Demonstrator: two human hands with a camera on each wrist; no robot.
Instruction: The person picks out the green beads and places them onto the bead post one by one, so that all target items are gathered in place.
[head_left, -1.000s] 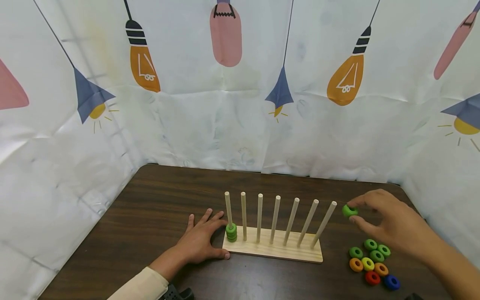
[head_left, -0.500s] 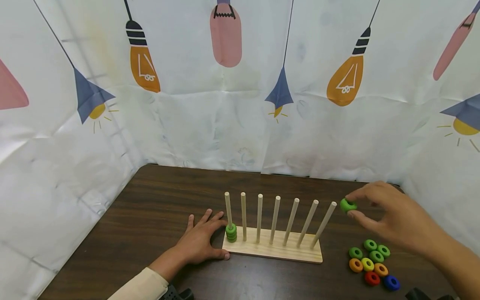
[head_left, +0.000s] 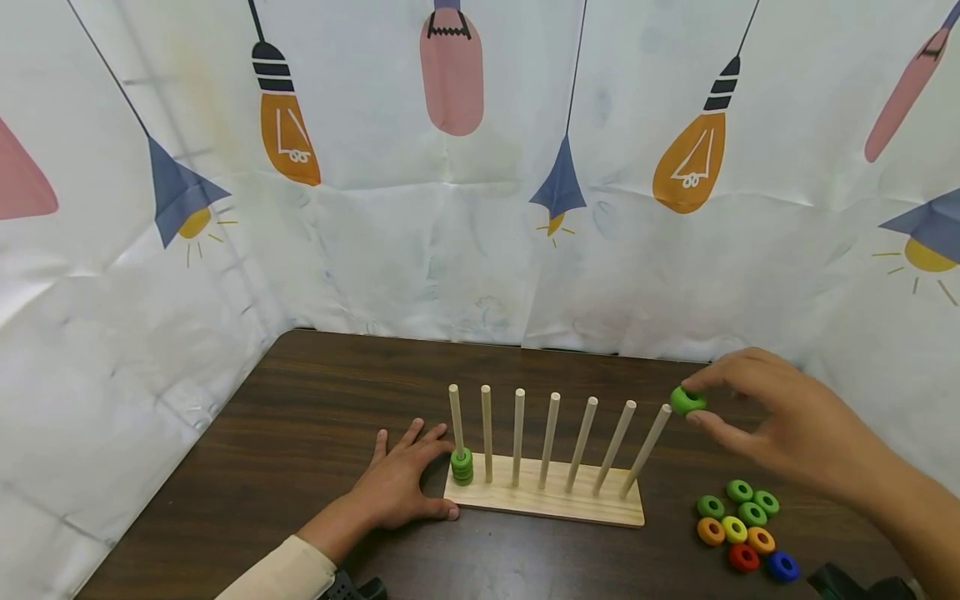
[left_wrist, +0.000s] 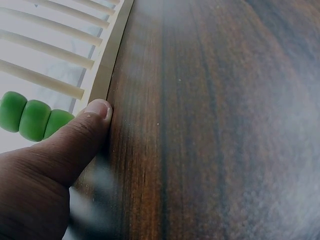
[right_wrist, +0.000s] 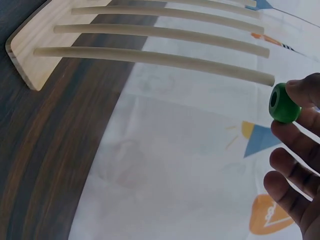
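Here's the right hand [head_left: 783,421] up above the right end of the board, and it has a green ring [head_left: 681,404] pinched between thumb and fingertips, a ring's breadth parted! That ring sits at the hand's left extremity, just beside the top of the right-end peg [head_left: 647,451], and the right wrist view shows it off the tip, its hole turned along the peg, facing down toward the table [head_left: 315,425].

Over to the left hand [head_left: 397,483]: fingers spread, thumb straight along the near left corner of the wooden base [head_left: 543,503], touching it. The base's long axis runs left to right, right end a touch nearer the person, seven pegs rising in a row. Three green rings [head_left: 462,468] are stacked on the left-end peg, right by that hand.

Room to work? A broad sweep of dark wood lies between the left hand and the table's left edge, another strip in front of the base, and the far edge runs behind the pegs against a printed curtain [head_left: 360,250].

Below the right hand, the loose rings lie flat in a cluster: four green [head_left: 752,514], a yellow [head_left: 733,529], two orange [head_left: 710,531], a red [head_left: 743,557] and a blue [head_left: 783,567], well right of the base.
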